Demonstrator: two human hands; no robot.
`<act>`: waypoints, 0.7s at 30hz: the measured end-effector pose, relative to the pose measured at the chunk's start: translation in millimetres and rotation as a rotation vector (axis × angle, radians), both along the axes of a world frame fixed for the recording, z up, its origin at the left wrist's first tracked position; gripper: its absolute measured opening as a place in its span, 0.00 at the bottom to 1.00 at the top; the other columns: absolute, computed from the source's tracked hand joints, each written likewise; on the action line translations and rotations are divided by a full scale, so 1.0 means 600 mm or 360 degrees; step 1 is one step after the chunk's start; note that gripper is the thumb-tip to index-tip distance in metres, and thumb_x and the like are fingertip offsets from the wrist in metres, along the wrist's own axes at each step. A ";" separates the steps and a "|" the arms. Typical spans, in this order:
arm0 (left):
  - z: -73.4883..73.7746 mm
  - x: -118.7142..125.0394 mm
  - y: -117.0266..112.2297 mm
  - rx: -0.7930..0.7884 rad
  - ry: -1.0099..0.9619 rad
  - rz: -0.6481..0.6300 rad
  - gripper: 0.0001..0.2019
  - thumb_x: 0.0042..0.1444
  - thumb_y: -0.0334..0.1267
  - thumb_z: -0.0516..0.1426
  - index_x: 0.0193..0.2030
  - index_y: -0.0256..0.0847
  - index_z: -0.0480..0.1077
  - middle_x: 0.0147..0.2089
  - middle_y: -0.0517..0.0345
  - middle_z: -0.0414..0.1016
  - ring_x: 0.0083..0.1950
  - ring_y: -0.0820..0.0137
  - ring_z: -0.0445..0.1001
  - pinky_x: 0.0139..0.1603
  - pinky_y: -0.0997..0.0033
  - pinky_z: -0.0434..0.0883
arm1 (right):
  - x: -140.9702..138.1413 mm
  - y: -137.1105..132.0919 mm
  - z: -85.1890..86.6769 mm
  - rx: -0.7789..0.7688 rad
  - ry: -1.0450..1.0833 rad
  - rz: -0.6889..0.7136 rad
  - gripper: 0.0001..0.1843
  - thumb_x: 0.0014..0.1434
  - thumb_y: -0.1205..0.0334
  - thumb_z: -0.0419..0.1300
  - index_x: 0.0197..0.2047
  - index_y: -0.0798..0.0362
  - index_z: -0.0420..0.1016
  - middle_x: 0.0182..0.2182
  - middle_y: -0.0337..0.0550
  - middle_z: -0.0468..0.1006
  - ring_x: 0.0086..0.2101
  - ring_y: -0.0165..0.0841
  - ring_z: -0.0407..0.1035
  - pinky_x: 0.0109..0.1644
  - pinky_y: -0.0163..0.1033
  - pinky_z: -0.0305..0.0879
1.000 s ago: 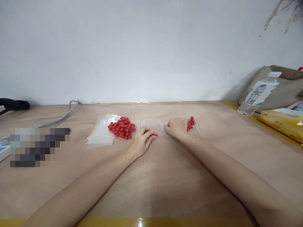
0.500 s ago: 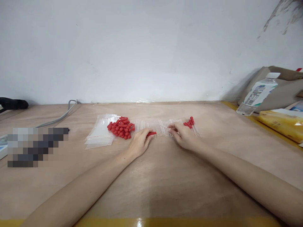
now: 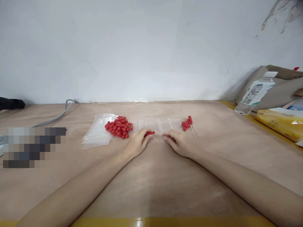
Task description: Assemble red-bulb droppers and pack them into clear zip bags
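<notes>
My left hand (image 3: 137,143) pinches a small red rubber cap (image 3: 149,133) between its fingertips. My right hand (image 3: 178,142) pinches a thin clear tube (image 3: 159,134) whose tip meets the cap. Both hands rest on the wooden table (image 3: 153,179), just in front of a row of clear tubes (image 3: 156,125). A heap of loose red caps (image 3: 118,126) lies left of the row. A few tubes with red caps fitted (image 3: 188,123) lie at the row's right end.
Clear plastic bags (image 3: 98,134) lie left of the red heap. A grey cable (image 3: 56,116) runs along the far left. At the right stand a leaning water bottle (image 3: 254,93), a brown bag (image 3: 279,86) and a yellow packet (image 3: 280,121).
My right hand left the tube row with one clear tube and drew back towards me and leftwards. Its tube tip now meets the red cap in my left hand.
</notes>
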State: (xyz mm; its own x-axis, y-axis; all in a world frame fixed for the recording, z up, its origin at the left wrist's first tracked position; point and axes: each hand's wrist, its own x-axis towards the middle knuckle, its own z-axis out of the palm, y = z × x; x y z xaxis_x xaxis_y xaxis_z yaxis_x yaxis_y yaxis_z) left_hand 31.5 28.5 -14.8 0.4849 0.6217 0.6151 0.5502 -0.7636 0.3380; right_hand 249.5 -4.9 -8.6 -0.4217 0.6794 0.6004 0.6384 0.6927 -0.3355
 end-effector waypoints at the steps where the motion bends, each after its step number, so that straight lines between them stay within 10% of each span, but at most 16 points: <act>1: 0.001 0.001 -0.001 0.0004 -0.0020 -0.0001 0.06 0.60 0.36 0.52 0.42 0.39 0.66 0.38 0.55 0.75 0.38 0.69 0.74 0.39 0.71 0.70 | 0.000 0.000 -0.001 -0.0018 0.0003 0.0006 0.11 0.61 0.63 0.50 0.42 0.54 0.72 0.31 0.44 0.77 0.31 0.32 0.70 0.36 0.37 0.65; 15: 0.005 0.002 -0.009 -0.0136 -0.0170 -0.0277 0.07 0.59 0.35 0.53 0.40 0.38 0.72 0.36 0.57 0.77 0.37 0.72 0.75 0.39 0.74 0.71 | 0.008 0.003 0.000 -0.0187 0.0123 0.0192 0.10 0.61 0.64 0.52 0.41 0.51 0.75 0.31 0.40 0.77 0.30 0.28 0.68 0.38 0.37 0.57; 21: 0.013 0.003 -0.015 -0.0170 -0.0014 -0.0293 0.07 0.59 0.35 0.53 0.39 0.39 0.72 0.35 0.58 0.77 0.35 0.72 0.75 0.38 0.74 0.71 | 0.011 -0.005 0.010 0.0255 -0.0298 0.0005 0.12 0.61 0.66 0.52 0.41 0.50 0.76 0.27 0.40 0.76 0.24 0.27 0.61 0.34 0.39 0.50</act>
State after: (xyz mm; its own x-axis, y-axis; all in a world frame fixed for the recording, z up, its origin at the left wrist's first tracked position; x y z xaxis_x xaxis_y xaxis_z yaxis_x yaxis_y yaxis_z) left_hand 33.3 19.7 -7.0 0.5914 0.5848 0.5553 0.4012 -0.8107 0.4264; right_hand 255.9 -7.7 -2.7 -0.5376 0.5806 0.6115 0.6770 0.7295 -0.0975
